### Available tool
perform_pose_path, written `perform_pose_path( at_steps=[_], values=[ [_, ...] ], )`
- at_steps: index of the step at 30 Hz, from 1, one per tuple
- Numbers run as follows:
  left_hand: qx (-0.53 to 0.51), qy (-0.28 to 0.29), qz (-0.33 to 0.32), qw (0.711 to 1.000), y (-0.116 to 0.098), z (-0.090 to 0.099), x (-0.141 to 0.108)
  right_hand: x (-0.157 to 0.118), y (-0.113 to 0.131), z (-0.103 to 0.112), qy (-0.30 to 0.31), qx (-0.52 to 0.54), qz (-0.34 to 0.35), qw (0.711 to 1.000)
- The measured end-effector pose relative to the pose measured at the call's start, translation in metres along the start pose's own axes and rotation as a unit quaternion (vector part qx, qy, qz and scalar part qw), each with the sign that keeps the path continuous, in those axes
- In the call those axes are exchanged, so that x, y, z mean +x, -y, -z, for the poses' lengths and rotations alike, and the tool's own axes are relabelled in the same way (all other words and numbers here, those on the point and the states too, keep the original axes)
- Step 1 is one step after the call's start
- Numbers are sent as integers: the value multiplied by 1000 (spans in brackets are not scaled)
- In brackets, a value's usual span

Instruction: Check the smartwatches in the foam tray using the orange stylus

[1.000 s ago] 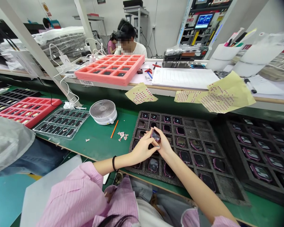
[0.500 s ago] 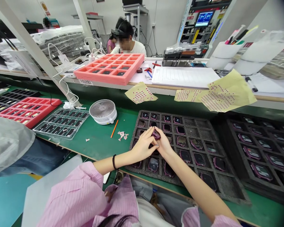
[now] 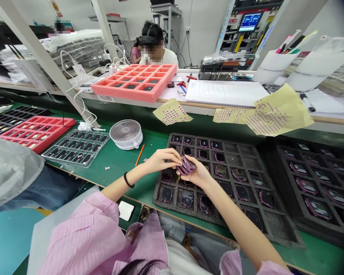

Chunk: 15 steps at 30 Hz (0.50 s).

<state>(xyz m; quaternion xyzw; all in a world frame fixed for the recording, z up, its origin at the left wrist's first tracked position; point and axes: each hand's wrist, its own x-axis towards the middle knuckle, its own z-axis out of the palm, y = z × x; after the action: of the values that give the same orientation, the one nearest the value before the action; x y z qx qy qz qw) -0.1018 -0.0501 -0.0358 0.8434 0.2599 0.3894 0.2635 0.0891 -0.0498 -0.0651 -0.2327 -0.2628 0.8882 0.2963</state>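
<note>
A smartwatch body with a purple frame [image 3: 186,165] is held tilted above the dark foam tray [image 3: 248,162]. My right hand [image 3: 200,173] is closed around its right side and underside. My left hand [image 3: 165,159] comes from the left with thumb and fingers pinched together at the watch's upper left edge; what they grip there is too small to make out. A small yellow bit shows just under the watch. Below, the tray's compartments hold several more purple-framed watches [image 3: 206,204], and some at the far side have lit screens [image 3: 204,143].
Another dark tray of watches [image 3: 315,173] stands at the right. A white fan [image 3: 126,134], an orange stick [image 3: 140,154] and a clear plastic tray [image 3: 77,147] lie leftward. Yellow sticker sheets [image 3: 172,112] hang from the shelf holding a pink foam tray [image 3: 157,93]. A co-worker [image 3: 157,49] sits opposite.
My left hand has shifted left and its arm now covers most of the paper scraps. The watch has moved slightly down and turned, showing more of its purple frame.
</note>
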Motion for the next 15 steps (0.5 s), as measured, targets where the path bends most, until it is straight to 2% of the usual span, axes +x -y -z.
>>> perform_pose_path(
  at_steps=[3, 8, 15],
  values=[
    [10, 27, -21, 999, 1, -1, 3, 2, -2, 2, 24, -5, -25, 999],
    [16, 31, -69, 997, 1, 0, 5, 3, -3, 7, 63, 6, -48, 997],
    [-1, 27, -58, 998, 1, 2, 4, 2, -5, 8, 79, -5, -60, 995]
  ],
)
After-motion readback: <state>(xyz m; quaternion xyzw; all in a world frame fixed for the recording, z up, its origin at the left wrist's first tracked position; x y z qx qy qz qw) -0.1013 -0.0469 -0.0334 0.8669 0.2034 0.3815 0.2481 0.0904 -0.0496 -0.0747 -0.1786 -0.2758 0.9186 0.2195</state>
